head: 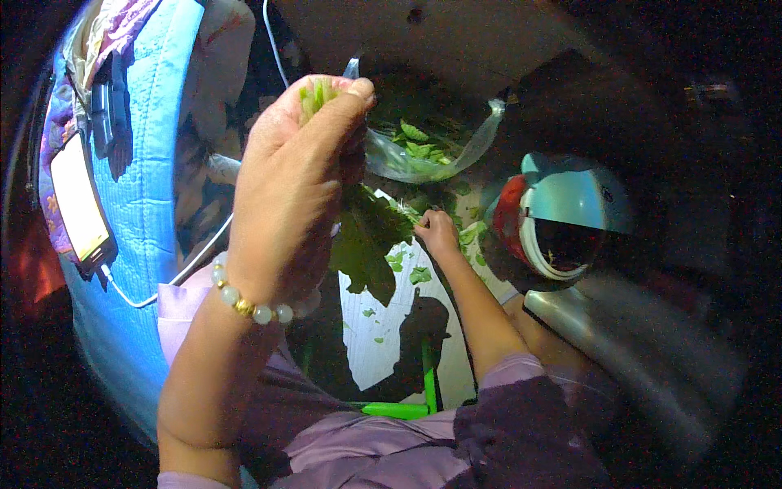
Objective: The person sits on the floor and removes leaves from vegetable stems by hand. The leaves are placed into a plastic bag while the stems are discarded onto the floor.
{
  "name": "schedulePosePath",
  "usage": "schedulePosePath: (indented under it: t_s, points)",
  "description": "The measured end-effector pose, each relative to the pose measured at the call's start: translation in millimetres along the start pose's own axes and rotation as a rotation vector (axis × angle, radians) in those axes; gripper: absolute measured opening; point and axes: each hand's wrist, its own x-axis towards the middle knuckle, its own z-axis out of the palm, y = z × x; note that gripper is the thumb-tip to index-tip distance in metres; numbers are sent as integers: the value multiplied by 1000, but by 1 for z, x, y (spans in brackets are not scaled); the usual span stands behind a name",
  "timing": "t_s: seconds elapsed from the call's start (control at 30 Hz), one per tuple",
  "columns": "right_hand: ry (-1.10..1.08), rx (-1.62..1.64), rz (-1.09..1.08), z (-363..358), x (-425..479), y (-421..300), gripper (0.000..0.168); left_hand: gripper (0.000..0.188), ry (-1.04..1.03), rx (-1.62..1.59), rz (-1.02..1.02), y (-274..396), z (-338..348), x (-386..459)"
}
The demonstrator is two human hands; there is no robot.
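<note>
My left hand (pixel 293 159), with a beaded bracelet at its wrist, is raised close to the view. It is closed around a bundle of cut green stems (pixel 316 101), whose ends poke out above the fingers. A dark leafy shape (pixel 366 250) shows below that hand; how much is leaf and how much is shadow I cannot tell. Lower and to the right, my right hand (pixel 440 232) pinches a thin green stalk (pixel 418 224). Torn leaf pieces (pixel 420 275) lie on the white surface (pixel 366 336) beneath the hands.
A clear plastic bag (pixel 397 171) containing green leaves (pixel 421 150) stands ahead. To the right is a teal, white and red container (pixel 565 195). On the left, a phone (pixel 79 202) with a white cable (pixel 131 299) lies by a blue quilted cover (pixel 153 183). A green frame (pixel 397 409) sits near my lap.
</note>
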Motion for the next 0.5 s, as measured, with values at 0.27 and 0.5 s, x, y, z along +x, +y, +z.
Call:
schedulePosePath:
  t_s: [0.27,0.5]
  points:
    - [-304,778,204,-89,-38,-20,15,14,-98,42,0,-15,1,2]
    - [-291,771,98,-159,-85,-53,13,15,-379,294,59,-35,10,-3]
